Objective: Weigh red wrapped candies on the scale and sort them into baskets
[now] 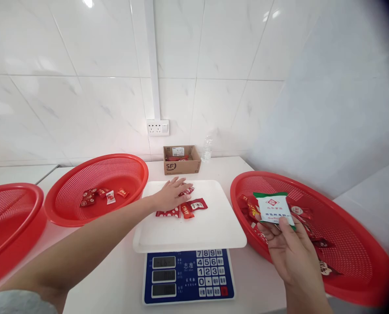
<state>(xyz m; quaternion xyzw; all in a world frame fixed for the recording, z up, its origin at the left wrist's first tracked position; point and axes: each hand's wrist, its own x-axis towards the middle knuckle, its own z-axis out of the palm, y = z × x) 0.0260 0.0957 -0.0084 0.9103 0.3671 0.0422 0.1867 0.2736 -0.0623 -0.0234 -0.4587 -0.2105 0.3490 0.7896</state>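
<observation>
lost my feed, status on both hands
Left hand flat on red packets on scale tray. Right hand pinching white-green packet over right basket. Nothing blocking either hand.

A white counter (122,270) is carrying everything. A blue scale (188,275) is sitting at six o'clock. One red basket (361,283) is resting at three o'clock, a second basket (66,213) at ten and a third basket (5,244) at nine. A cardboard box (182,165) and a clear bottle (207,148) are standing at twelve.
</observation>
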